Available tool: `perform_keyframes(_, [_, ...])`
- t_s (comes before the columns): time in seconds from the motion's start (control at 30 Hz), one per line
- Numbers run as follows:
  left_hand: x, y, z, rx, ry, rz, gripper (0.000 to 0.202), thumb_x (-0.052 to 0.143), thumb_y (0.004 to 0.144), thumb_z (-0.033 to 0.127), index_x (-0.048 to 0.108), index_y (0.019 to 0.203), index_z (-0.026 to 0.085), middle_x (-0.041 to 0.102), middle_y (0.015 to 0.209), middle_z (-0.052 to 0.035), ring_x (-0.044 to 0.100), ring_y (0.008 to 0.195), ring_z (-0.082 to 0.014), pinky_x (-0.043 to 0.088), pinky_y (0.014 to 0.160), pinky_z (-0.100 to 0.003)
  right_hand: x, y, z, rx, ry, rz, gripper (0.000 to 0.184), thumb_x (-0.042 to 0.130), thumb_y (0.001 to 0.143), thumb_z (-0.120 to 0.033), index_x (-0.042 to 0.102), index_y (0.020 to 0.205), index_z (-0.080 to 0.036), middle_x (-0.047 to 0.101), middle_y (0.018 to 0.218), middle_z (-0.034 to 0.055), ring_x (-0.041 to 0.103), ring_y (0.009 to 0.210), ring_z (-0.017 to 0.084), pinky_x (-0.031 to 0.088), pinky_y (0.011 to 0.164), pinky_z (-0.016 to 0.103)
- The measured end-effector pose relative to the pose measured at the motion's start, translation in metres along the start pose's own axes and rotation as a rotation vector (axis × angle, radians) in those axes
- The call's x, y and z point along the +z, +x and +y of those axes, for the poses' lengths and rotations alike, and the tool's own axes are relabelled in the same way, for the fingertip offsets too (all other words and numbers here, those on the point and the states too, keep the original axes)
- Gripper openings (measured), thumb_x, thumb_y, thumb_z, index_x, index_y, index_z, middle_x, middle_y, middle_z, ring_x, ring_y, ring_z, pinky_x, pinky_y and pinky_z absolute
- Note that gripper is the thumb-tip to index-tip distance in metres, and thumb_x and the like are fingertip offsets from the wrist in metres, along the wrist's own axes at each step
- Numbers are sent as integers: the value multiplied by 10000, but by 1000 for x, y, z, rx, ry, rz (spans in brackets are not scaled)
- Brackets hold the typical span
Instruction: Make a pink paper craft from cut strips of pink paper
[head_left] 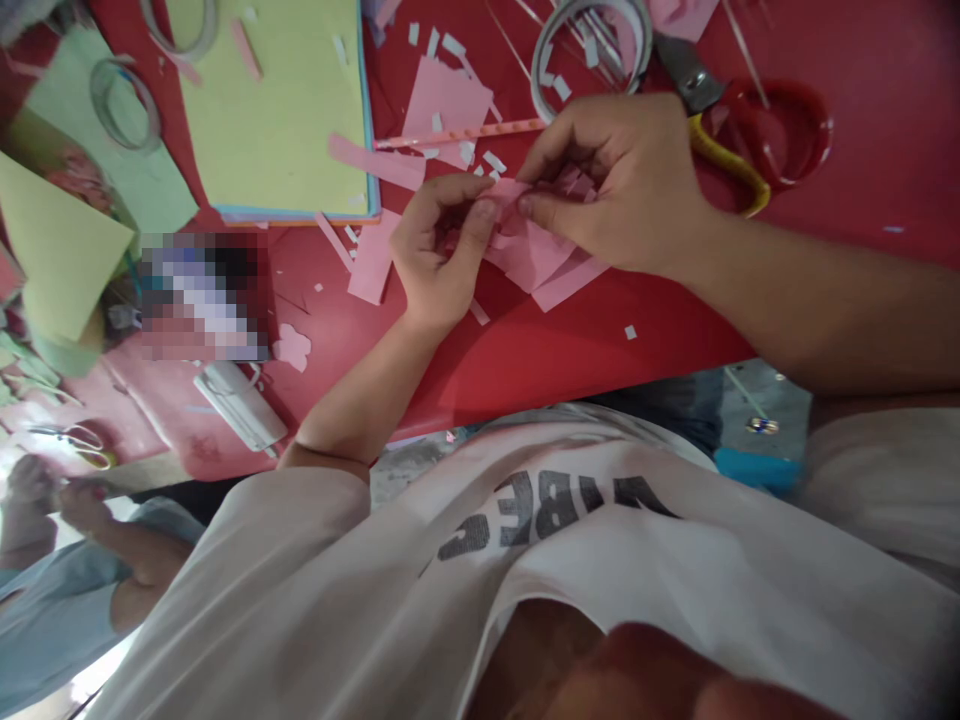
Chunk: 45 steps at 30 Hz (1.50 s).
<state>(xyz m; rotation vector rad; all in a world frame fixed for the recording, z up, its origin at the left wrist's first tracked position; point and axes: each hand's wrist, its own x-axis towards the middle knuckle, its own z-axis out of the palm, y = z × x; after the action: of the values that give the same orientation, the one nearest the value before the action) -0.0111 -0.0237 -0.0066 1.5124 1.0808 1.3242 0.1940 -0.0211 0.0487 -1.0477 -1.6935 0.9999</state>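
Note:
Between my two hands a small piece of pink paper (510, 193) is pinched above the red table. My left hand (444, 245) grips its left end between thumb and fingers. At its right end, the thumb and index finger of my right hand (626, 185) close on the same piece. Under and around my hands lie several pink paper pieces (544, 265), partly covered by my fingers. Just beyond are a pink square sheet (450, 100), a patterned pink stick (465, 133) and small white paper bits (493, 160).
Scissors with red and yellow handles (739, 140) lie beside a tape roll (536, 80) behind my right hand. A stack of yellow and coloured paper (277, 120) sits at the back left. A white device (240, 408) rests near the left edge, and another person's hands (82, 500) show beyond.

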Motion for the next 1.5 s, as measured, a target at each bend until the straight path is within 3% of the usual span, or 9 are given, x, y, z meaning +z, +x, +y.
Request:
perform_keyframes(0.1, [1, -1, -5, 81, 22, 0, 315, 709, 842, 555, 681, 1031, 305, 701, 947, 5, 649, 835, -163, 536, 752, -329, 0, 2, 4, -14, -20, 6, 122, 747, 762, -105, 694, 834, -188, 670, 781, -15, 555, 653, 80, 423, 578, 225])
perform_keyframes(0.23, [1, 0, -12, 63, 29, 16, 288, 701, 848, 559, 662, 1010, 324, 704, 915, 24, 640, 806, -151, 537, 761, -328, -1, 3, 7, -37, -9, -29, 157, 763, 739, -107, 674, 798, -222, 665, 752, -18, 550, 625, 98, 416, 545, 254])
perform_keyframes(0.5, [4, -1, 3, 131, 93, 13, 292, 640, 916, 503, 658, 1043, 241, 670, 863, -9, 659, 719, -124, 562, 679, -291, -1, 3, 11, -39, 24, -111, 149, 746, 774, -159, 646, 841, -246, 682, 854, 2, 615, 751, 151, 484, 672, 313])
perform_keyframes(0.7, [4, 0, -2, 98, 134, 8, 376, 607, 911, 572, 604, 1101, 247, 633, 905, -21, 678, 833, -165, 573, 767, -337, 0, 3, 20, -15, 0, -143, 152, 783, 783, -283, 651, 857, -271, 675, 818, -8, 563, 662, 124, 477, 630, 306])
perform_keyframes(0.83, [4, 2, 3, 118, 102, 38, 440, 664, 880, 557, 503, 1202, 302, 607, 951, -26, 654, 862, -168, 571, 711, -319, 0, 4, 21, -2, -2, -119, 102, 754, 819, -295, 661, 856, -272, 667, 797, -2, 519, 623, 116, 448, 587, 307])
perform_keyframes(0.97, [4, 3, 4, 164, 170, 36, 417, 628, 879, 613, 546, 1121, 283, 593, 1058, -37, 645, 976, -187, 583, 799, -349, 0, 4, 17, 31, 35, -97, 107, 755, 809, -250, 654, 843, -266, 645, 788, -11, 498, 611, 104, 437, 591, 304])
perform_keyframes(1.2, [1, 3, -8, 157, 167, 32, 476, 601, 880, 641, 519, 1200, 298, 584, 1110, -44, 641, 1060, -215, 545, 963, -421, -4, 5, 8, 114, 83, -74, 75, 717, 842, -259, 650, 823, -287, 616, 775, -10, 476, 632, 121, 423, 627, 329])
perform_keyframes(1.37, [-3, 5, -13, 152, 160, -14, 440, 600, 881, 634, 547, 1188, 323, 586, 1085, -31, 646, 1046, -228, 535, 968, -439, -4, 6, 4, 129, 122, -48, 96, 730, 835, -280, 642, 800, -294, 600, 786, -9, 461, 644, 127, 413, 643, 338])
perform_keyframes(1.5, [-2, 6, -8, 141, 183, -57, 585, 688, 794, 668, 520, 1243, 333, 580, 1160, -42, 625, 1129, -253, 536, 988, -434, -4, 5, 4, 129, 79, -50, 107, 736, 829, -310, 635, 810, -283, 600, 785, -9, 469, 650, 127, 429, 631, 325])
